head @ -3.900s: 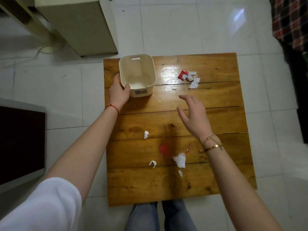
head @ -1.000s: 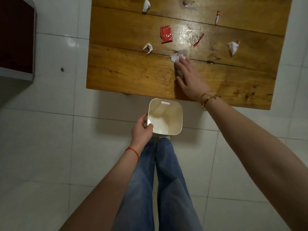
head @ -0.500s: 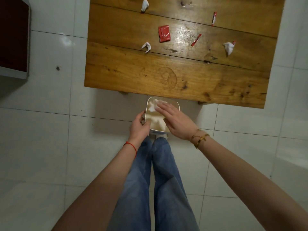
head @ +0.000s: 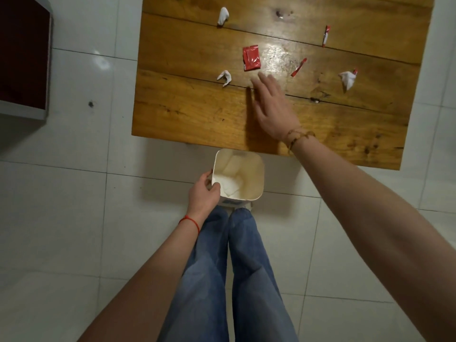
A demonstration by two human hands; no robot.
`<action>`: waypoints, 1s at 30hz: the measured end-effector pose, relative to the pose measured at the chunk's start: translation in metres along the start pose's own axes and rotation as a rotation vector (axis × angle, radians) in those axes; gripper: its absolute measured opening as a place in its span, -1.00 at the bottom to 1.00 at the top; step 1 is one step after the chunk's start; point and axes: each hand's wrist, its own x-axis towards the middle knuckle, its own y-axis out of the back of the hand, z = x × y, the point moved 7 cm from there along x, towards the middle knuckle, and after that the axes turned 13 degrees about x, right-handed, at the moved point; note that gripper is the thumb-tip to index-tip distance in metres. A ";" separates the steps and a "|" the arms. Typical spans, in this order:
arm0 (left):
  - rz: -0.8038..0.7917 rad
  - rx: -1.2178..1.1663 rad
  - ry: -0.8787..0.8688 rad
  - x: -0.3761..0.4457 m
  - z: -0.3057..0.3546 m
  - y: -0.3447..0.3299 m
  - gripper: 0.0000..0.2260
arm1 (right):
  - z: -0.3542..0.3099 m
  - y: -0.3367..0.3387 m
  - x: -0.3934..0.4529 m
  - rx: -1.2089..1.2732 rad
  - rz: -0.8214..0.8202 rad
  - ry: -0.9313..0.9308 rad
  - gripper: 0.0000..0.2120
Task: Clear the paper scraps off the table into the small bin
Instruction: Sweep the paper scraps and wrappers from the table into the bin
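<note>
My left hand (head: 203, 193) grips the left rim of the small white bin (head: 256, 178), held just below the near edge of the wooden table (head: 192, 114); white paper lies inside the bin. My right hand (head: 271, 104) is flat and open over the table, fingers pointing at a red wrapper (head: 251, 57). A white scrap (head: 225, 77) lies left of the fingers. Another white scrap (head: 223, 16) sits farther back. Two thin red strips (head: 298, 67) (head: 326, 35) and a white wad (head: 348, 79) lie to the right.
A dark red cabinet (head: 22, 55) stands on the tiled floor at the left. My legs in blue jeans (head: 229, 267) are below the bin.
My right hand swept a white scrap off the table edge into the bin, then moved back over the table, empty, toward the red wrapper. The bin stays held at the edge.
</note>
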 end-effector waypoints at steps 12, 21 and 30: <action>-0.007 -0.061 0.029 0.008 -0.001 0.003 -0.56 | -0.014 -0.004 0.066 0.026 -0.127 0.014 -0.43; 0.004 -0.101 0.075 0.004 -0.010 0.005 -0.55 | -0.030 -0.035 0.001 0.014 -0.241 0.181 -0.49; 0.044 -0.136 0.129 -0.005 -0.013 0.013 -0.58 | -0.047 -0.085 -0.112 -0.068 -0.519 0.385 -0.51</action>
